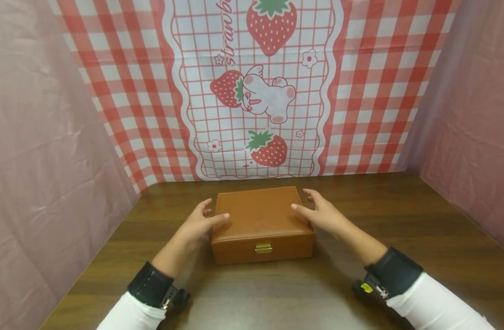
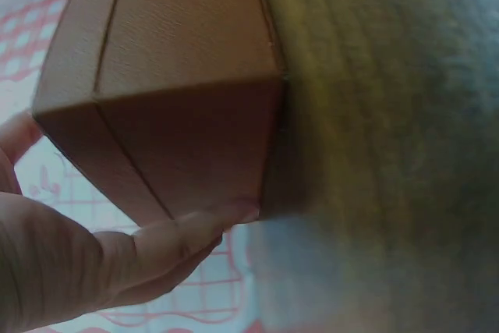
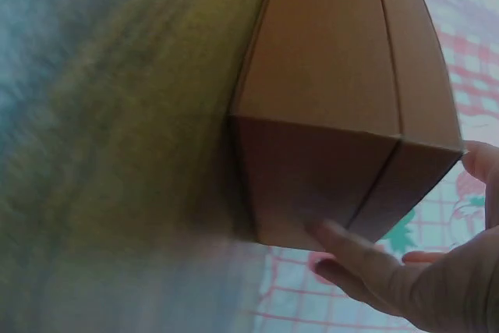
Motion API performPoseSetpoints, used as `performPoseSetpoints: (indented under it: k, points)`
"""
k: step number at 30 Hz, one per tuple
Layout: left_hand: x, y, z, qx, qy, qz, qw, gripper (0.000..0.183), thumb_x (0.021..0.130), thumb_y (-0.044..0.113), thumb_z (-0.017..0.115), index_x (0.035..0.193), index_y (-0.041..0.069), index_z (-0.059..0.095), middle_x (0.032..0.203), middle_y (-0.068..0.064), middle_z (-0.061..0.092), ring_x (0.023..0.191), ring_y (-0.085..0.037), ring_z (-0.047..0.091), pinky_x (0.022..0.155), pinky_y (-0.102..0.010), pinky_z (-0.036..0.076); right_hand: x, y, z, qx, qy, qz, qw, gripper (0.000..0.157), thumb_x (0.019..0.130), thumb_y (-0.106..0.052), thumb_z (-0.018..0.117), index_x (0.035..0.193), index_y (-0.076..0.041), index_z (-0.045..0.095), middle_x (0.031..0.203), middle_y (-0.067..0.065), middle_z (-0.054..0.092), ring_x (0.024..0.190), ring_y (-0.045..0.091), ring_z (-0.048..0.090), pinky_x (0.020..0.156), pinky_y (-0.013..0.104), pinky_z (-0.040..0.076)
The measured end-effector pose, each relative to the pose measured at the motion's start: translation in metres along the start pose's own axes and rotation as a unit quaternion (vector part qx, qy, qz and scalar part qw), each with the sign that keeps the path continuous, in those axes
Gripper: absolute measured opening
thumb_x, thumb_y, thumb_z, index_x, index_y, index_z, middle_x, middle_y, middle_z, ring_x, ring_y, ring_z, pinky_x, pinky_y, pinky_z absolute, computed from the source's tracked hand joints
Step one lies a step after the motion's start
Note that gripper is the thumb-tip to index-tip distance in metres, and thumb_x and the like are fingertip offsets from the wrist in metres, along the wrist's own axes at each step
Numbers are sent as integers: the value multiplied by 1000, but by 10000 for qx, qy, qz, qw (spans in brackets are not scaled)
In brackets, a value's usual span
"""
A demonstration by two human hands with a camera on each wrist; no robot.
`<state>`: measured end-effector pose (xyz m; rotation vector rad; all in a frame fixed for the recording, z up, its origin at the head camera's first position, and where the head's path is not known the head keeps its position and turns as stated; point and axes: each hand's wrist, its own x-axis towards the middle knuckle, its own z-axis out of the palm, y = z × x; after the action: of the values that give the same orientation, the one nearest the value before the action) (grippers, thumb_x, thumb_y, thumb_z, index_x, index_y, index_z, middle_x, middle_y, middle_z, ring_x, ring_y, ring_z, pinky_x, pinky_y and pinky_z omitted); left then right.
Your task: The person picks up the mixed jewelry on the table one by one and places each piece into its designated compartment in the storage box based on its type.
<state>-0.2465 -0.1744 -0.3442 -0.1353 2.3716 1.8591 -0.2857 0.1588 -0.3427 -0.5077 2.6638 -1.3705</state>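
Note:
A brown leather-look box (image 1: 256, 215) with a gold clasp (image 1: 263, 248) on its front stands on the wooden table, its lid down. At its left side is my left hand (image 1: 198, 224), thumb over the top edge and fingers extended along the side wall; in the left wrist view the fingertips (image 2: 234, 212) are right at that wall. My right hand (image 1: 324, 214) is at the opposite side, its thumb over the lid's right edge. The right wrist view shows its fingers (image 3: 355, 255) loosely extended by the right wall. Both hands flank the box without curling round it.
The dark wooden table (image 1: 380, 206) extends around the box. Behind it hangs a red-and-white checked cloth (image 1: 375, 91) with strawberry prints. Pink fabric curtains (image 1: 41, 137) close off the left and right sides. Black bands (image 1: 394, 272) are on both wrists.

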Motion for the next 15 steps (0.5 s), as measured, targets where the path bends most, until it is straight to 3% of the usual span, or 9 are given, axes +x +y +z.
performPoseSetpoints:
  k: [4, 8, 11, 15]
  points:
    - [3, -5, -1, -398, -275, -307, 9984, 92, 86, 27, 73, 156, 15, 14, 156, -26, 15, 137, -51, 23, 97, -72, 31, 2, 6, 2, 1130, -645, 819, 9881, 91, 96, -52, 54, 155, -5, 5, 154, 34, 14, 133, 55, 29, 89, 63, 47]
    - [6, -6, -1, -785, -471, -420, 9949, 94, 86, 21, 73, 156, 18, 11, 151, -26, 22, 129, -49, 37, 89, -66, 44, 5, 9, 5, 1864, -731, 1187, 9725, 91, 94, -48, 58, 156, -10, 5, 153, 32, 13, 128, 57, 33, 73, 58, 55]
    - [8, -7, -1, -913, -510, -437, 9936, 96, 85, 15, 75, 156, 17, 11, 145, -25, 30, 119, -44, 48, 79, -57, 52, 5, 12, 6, 2031, -675, 1267, 9686, 89, 92, -45, 62, 156, -12, 10, 149, 33, 21, 123, 55, 42, 69, 57, 56]
    - [10, -9, 1, -912, -462, -432, 9938, 96, 82, 10, 76, 155, 15, 13, 142, -25, 35, 112, -39, 53, 73, -51, 55, 5, 14, 6, 2116, -607, 1250, 9674, 85, 92, -37, 66, 155, -12, 14, 144, 34, 29, 113, 49, 54, 68, 57, 56]
